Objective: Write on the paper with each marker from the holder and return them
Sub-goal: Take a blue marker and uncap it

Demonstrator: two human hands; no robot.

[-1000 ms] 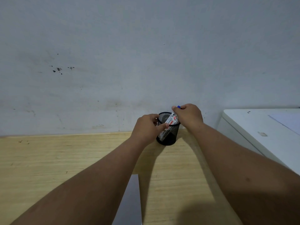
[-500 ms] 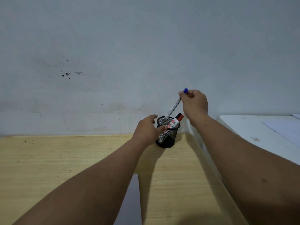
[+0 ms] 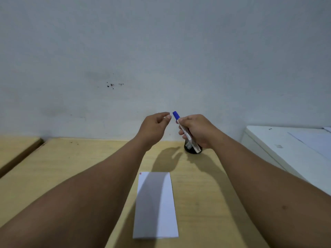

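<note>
My right hand point(image 3: 198, 130) grips a white marker with a blue cap point(image 3: 176, 115), cap end pointing up and left, above the black mesh holder point(image 3: 191, 150). The holder stands on the wooden table by the wall, mostly hidden behind that hand. My left hand point(image 3: 155, 127) floats in the air just left of the blue cap, fingers loosely curled and holding nothing. A narrow white paper point(image 3: 155, 204) lies flat on the table in front of me, with tiny red and dark marks at its top left corner.
The wooden table point(image 3: 206, 194) runs up to a grey wall. A white cabinet top point(image 3: 286, 151) with paper sheets sits to the right, lower-level edge close to the holder. A second wooden board point(image 3: 16, 151) adjoins at the far left.
My right hand has lifted the blue-capped marker fully out of the holder and turned it cap-up. My left hand let go of the holder and rose beside the cap. The view tilted down, showing the paper.
</note>
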